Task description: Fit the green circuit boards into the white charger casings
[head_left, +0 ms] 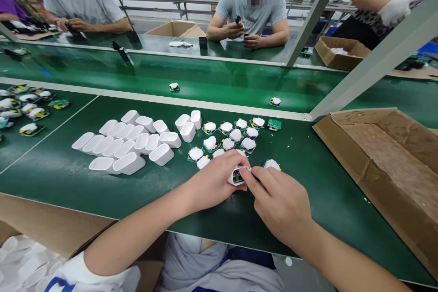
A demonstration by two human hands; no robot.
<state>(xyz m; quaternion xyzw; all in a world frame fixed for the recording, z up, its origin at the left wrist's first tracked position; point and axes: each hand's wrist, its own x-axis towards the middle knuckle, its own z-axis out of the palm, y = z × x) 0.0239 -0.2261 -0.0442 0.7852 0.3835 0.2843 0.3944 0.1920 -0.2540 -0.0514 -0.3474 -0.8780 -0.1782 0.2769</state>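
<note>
My left hand [219, 178] is wrapped round a white plastic housing [232, 179], its open end tilted toward me. A circuit board [237, 175] shows inside that opening. My right hand [282, 200] is closed at the housing's right side, its fingertips at the rim and the board; its thumb is hidden. Just beyond my hands lie several circuit boards with white pads [228, 144], and one more padded board [273, 164] is partly behind my right hand. Several empty white housings [125, 149] stand grouped to the left, open ends up.
A cardboard box [369, 164] stands at the right, near a slanted metal post [372, 54]. More boards [29, 102] lie far left. Beyond the white rail, a green belt [219, 84] carries a few boards. A box of white housings [27, 264] is lower left. Co-workers sit opposite.
</note>
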